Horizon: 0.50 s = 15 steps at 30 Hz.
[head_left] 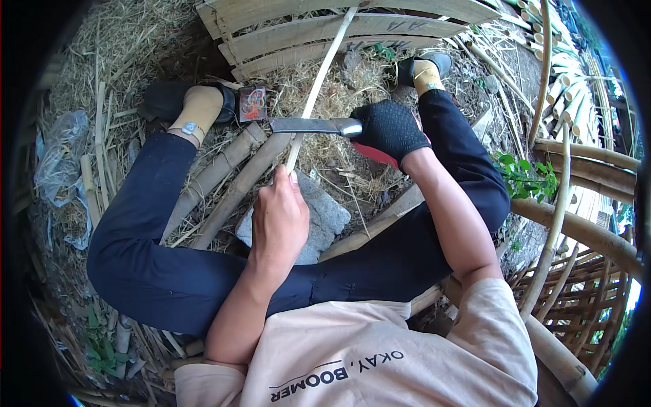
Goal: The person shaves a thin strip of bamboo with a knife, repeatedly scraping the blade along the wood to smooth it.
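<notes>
My bare left hand [279, 216] is closed round the near end of a long pale bamboo strip [321, 80], thumb along its top. The strip slants up and away to the right, its far part passing in front of a wooden crate. In a black and red glove, my right hand [390, 132] grips a knife by its handle, which the fingers hide. The knife's broad grey blade [302, 125] points left and lies across the strip, just beyond my left fingers. Whether the edge bites into the strip, I cannot tell. Under my left hand sits a grey stone block [319, 214].
The slatted wooden crate [285, 51] stands at the far side. Bamboo poles [237, 186] lie between my legs, near a small dark red packet [253, 104]. Straw covers the ground. Crumpled clear plastic [62, 159] lies at left; cut bamboo [566, 102] and a woven basket [576, 305] are at right.
</notes>
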Tool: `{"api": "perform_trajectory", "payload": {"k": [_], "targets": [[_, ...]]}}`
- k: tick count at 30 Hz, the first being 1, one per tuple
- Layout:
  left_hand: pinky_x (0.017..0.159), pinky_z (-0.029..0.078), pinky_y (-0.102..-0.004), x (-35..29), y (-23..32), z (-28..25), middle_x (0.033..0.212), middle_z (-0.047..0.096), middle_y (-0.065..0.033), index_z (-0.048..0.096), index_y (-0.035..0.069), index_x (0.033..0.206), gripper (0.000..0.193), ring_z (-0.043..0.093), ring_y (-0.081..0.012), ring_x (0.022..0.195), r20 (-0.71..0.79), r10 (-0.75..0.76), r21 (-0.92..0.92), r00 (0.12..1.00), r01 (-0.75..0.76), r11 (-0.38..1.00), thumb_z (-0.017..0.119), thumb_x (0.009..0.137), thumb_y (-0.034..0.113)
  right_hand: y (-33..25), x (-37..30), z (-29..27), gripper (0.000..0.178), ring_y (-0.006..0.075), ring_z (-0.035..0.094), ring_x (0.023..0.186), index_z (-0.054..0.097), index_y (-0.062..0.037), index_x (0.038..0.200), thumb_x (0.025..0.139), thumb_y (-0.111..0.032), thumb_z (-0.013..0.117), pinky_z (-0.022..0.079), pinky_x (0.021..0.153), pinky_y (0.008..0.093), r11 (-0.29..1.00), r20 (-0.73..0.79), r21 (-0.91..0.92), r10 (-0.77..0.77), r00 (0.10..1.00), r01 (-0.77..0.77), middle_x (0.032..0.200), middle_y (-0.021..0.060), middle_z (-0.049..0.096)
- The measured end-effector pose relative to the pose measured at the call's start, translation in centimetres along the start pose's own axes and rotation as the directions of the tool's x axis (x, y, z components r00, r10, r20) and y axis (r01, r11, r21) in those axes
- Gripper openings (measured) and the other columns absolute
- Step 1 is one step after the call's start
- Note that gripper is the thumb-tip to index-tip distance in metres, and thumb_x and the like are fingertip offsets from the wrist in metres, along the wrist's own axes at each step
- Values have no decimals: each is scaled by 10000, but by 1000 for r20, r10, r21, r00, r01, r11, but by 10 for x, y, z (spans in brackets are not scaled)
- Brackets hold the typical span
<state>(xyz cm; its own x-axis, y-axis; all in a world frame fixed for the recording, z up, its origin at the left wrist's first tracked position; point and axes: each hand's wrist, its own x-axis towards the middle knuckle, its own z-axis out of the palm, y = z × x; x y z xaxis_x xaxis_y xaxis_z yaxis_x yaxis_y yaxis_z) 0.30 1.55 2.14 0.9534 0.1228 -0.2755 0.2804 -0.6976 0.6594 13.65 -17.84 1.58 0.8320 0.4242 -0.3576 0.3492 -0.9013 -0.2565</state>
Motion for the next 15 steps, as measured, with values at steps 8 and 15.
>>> {"api": "perform_trajectory", "payload": {"k": [8,15], "targets": [[639,445,-573,3,-1,1,752,616,-319,557,-48,1082,263,617,-519,776,26,-65,-44,998,66,997,420,1041,173,1,3,2,195,348,710,832,751,-165,896,765,-291,679,565,784,449,1000,18,-24,-16,1000,16,848,151,724],[638,440,-576,0,-1,6,745,609,-322,556,-41,1064,246,613,-519,767,18,-26,-68,1000,27,997,425,1039,166,-12,-2,2,206,343,713,821,755,-169,910,769,-278,651,564,785,454,1000,40,1,10,999,-10,835,156,723]]}}
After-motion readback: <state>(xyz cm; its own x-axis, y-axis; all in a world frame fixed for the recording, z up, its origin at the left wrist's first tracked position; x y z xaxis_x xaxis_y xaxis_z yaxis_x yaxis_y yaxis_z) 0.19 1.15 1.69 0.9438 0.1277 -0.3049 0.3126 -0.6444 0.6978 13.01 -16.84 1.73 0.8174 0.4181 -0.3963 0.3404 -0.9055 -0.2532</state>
